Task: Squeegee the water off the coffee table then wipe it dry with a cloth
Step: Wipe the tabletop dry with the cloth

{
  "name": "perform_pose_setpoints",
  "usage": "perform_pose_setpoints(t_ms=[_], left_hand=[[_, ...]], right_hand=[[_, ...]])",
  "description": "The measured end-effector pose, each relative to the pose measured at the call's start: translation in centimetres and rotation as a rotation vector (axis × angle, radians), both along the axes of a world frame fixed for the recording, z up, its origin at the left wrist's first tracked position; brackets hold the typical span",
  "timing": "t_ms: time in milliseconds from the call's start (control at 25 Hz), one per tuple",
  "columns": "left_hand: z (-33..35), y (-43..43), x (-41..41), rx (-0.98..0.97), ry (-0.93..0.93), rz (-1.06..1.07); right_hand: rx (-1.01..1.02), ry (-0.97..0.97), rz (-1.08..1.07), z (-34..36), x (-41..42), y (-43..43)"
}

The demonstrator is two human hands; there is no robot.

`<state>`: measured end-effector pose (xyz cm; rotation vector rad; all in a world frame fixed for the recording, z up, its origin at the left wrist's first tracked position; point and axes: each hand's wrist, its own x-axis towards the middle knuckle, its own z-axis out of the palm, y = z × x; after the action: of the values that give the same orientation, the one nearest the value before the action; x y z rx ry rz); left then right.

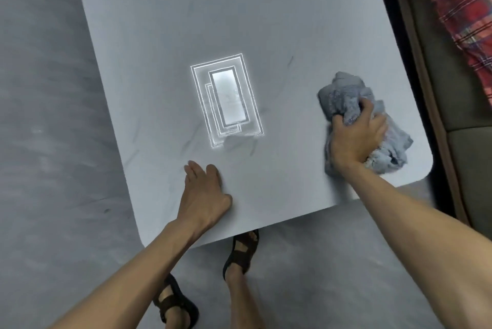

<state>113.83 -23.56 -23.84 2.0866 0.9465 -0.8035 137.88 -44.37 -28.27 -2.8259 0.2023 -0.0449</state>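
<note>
Cloth point(354, 105) bunched, clamped under right hand point(355, 139) on bench point(165, 22) near its corner; left hand point(205, 190) flat, fingers spread, holding nothing. Risk: loose folds trailing over edge, streaks missed beyond left hand.

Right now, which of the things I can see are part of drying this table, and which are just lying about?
Part of the job:
- coffee table
- blue cloth, bunched in the right hand
- left hand, flat on the tabletop

Just lying about:
- plaid fabric on the seat beside the table
- sandals on the person's feet
</note>
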Motion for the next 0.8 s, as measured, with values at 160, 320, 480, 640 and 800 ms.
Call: perform_pose_setpoints(t_ms=[160, 320, 480, 640, 800], left_hand=[[0.5, 3.0, -3.5, 0.169, -0.277, 0.171], [0.3, 6.4, -7.6, 0.251, -0.249, 0.559], [0.3, 7.7, -10.3, 0.09, -0.186, 0.724], [0.5, 7.9, -12.2, 0.042, -0.213, 0.771], [0.4, 8.3, -14.7, -0.063, -0.211, 0.855]], right_hand=[[0.136, 0.023, -0.121, 0.5, -4.1, 11.7], [0.127, 0.096, 0.687, 0.4, -15.3, 20.7], [0.029, 0.136, 1.765, -0.1, -17.8, 18.7], [-0.12, 0.152, 1.863, 0.4, -9.3, 14.1], [0.067, 0.097, 0.78, 0.8, -9.9, 15.6]])
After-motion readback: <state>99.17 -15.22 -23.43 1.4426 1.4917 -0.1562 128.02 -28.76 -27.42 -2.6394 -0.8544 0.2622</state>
